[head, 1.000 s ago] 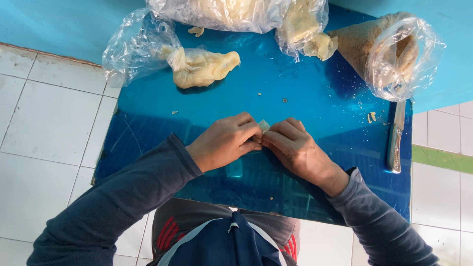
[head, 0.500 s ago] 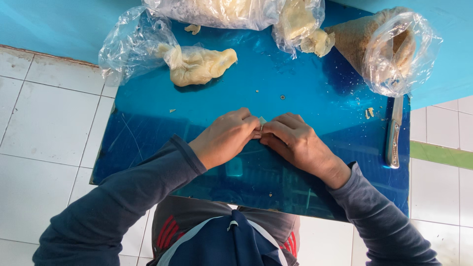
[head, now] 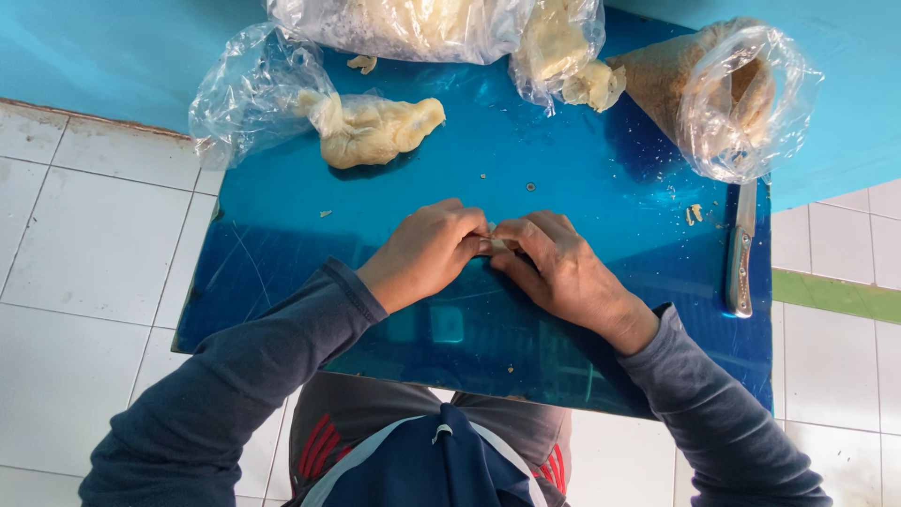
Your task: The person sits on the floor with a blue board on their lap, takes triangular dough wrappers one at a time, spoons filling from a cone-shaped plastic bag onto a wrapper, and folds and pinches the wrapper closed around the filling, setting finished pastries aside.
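Left hand [head: 427, 252] and right hand [head: 549, 263] knuckles-up, fingertips meeting mid blue board [head: 601, 188]. Both curled tight, pinching small pale dough piece [head: 495, 243] between them, mostly hidden. Forearms angled inward, wrists low over board.

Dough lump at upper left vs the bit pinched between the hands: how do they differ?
The dough lump is large; the pinched bit is tiny. The lump lies untouched, partly on a clear bag; the bit is held by the left hand and right hand. Both look pale yellow, over the blue board.
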Action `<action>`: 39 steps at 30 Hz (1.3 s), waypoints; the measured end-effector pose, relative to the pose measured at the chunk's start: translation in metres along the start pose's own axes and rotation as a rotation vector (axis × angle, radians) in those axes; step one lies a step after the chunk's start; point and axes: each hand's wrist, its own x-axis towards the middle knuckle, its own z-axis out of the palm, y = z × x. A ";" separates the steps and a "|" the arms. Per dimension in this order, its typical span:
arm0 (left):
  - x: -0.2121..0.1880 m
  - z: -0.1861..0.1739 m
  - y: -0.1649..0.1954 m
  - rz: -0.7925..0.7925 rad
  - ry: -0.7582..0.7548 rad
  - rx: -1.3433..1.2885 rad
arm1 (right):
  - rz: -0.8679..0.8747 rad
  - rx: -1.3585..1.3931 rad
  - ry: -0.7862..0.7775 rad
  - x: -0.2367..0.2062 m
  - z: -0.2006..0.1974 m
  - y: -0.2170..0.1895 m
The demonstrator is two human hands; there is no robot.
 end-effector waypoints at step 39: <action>-0.013 0.000 -0.017 0.133 0.151 0.090 | -0.009 -0.592 -0.036 0.001 0.021 -0.022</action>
